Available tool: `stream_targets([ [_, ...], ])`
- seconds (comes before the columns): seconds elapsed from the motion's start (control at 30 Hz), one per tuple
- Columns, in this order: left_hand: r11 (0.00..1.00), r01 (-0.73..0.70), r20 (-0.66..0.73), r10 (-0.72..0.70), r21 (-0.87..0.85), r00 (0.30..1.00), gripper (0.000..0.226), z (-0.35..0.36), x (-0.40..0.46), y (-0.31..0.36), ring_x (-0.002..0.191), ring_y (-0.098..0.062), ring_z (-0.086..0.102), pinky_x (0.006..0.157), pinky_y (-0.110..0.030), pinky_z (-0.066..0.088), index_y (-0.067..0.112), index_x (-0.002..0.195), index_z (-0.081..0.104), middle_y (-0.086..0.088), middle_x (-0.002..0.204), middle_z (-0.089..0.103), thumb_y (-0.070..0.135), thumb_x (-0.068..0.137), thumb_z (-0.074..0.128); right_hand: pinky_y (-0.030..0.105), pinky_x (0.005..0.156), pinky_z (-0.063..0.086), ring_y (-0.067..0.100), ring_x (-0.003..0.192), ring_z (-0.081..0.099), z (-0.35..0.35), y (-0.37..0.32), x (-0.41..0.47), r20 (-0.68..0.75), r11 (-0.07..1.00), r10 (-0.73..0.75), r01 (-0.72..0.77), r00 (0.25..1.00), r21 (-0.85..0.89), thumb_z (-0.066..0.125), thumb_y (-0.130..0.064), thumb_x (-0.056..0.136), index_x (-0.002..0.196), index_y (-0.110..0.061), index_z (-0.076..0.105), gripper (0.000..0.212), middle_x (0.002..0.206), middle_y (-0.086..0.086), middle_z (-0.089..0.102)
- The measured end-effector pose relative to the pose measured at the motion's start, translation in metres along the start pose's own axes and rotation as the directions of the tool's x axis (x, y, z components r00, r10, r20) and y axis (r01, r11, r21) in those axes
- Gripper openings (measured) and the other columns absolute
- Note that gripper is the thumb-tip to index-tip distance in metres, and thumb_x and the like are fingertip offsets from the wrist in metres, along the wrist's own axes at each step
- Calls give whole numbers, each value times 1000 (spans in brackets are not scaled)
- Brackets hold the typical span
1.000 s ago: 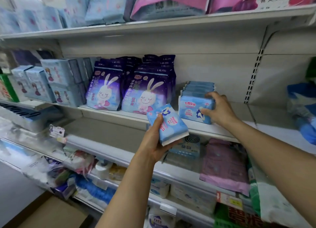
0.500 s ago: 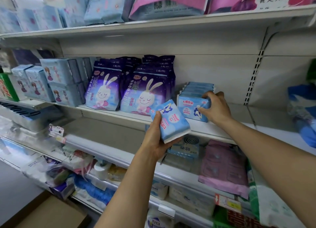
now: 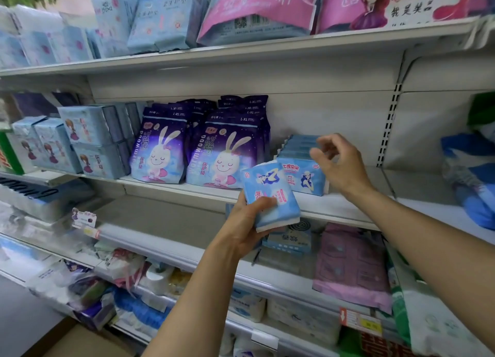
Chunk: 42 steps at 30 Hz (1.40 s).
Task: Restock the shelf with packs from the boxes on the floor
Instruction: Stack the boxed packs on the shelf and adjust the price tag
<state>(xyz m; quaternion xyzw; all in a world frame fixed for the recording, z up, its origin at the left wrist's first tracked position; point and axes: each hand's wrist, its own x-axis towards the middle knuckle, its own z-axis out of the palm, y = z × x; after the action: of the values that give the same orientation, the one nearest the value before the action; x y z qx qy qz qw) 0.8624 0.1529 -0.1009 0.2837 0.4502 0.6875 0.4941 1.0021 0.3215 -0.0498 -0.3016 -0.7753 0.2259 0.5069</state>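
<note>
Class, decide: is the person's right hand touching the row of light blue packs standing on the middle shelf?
Apart. The head view shows the right hand lifted, fingers loosely curled, with shelf wall visible between fingertips and the row of light blue packs.

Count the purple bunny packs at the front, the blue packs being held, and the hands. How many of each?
purple bunny packs at the front: 2
blue pack held: 1
hands, left hand and right hand: 2
Total: 5
</note>
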Motion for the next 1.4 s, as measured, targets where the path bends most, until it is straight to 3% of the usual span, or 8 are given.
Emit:
stream_targets([
  [0.1, 980, 17, 94, -37, 200, 995, 49, -2, 2, 5, 82, -22, 72, 60, -34, 58, 17, 127, 56, -9, 105, 72, -4, 84, 66, 29, 88, 49, 19, 95, 64, -10, -18, -9, 502, 968, 147, -228, 852, 105, 73, -33, 83, 109, -17, 67, 31, 105, 7, 70],
  [0.2, 922, 7, 122, -59, 388, 991, 54, 1, 6, 15, 87, -21, 72, 64, -34, 58, 22, 125, 59, -11, 110, 71, -4, 80, 73, 25, 74, 44, 9, 77, 59, -18, -20, -21, 669, 965, 161, -258, 726, 48, 78, -26, 80, 97, -3, 70, 30, 87, 5, 69],
  [0.37, 924, -74, -90, 115, 376, 989, 67, 11, 24, 24, 88, -22, 70, 60, -27, 57, 17, 132, 50, -11, 116, 65, 3, 74, 82, 6, 47, 37, -8, 51, 55, -26, -3, -33, 508, 899, 256, -396, 823, 188, 74, -9, 81, 96, -8, 68, 16, 74, -9, 68],
  [0.53, 962, -150, -210, 200, 229, 957, 55, 21, 47, 21, 110, -25, 63, 104, -40, 47, 13, 131, 49, -6, 112, 64, 0, 83, 72, 12, 52, 47, -4, 59, 63, -13, 11, -49, 275, 872, 364, -429, 890, 236, 81, -10, 74, 94, -13, 67, 25, 86, -2, 70],
  [0.87, 977, -99, -221, 140, 188, 965, 49, 25, 64, 16, 101, -14, 62, 63, -15, 49, 11, 137, 44, -7, 130, 60, -6, 92, 55, 37, 79, 53, 19, 88, 62, 17, 22, -47, 82, 909, 416, -412, 906, -58, 83, -24, 71, 100, -12, 54, 43, 98, 2, 64],
  [1.07, 978, -82, -268, 132, 192, 954, 49, 26, 69, 12, 125, -24, 51, 101, -31, 39, 13, 136, 47, -10, 135, 55, 1, 91, 60, 41, 84, 50, 23, 98, 59, 16, 19, -46, 104, 894, 433, -411, 896, -178, 81, -30, 72, 106, -12, 48, 51, 109, 2, 61],
  [1.27, 982, -84, -378, 144, 172, 914, 42, 26, 67, 15, 122, -25, 53, 105, -36, 40, 19, 129, 50, -9, 132, 58, 7, 90, 61, 36, 83, 47, 18, 95, 55, 9, 10, -52, 82, 899, 418, -399, 905, -179, 80, -33, 74, 111, -15, 42, 56, 107, -4, 51],
  [1.4, 985, -159, -447, 170, 62, 878, 31, 24, 56, 20, 93, -15, 56, 81, -26, 42, 21, 118, 51, -4, 119, 57, 5, 92, 58, 35, 83, 46, 19, 98, 53, 6, 7, -62, 36, 896, 424, -413, 905, -165, 77, -37, 77, 117, -13, 43, 59, 110, 0, 52],
])
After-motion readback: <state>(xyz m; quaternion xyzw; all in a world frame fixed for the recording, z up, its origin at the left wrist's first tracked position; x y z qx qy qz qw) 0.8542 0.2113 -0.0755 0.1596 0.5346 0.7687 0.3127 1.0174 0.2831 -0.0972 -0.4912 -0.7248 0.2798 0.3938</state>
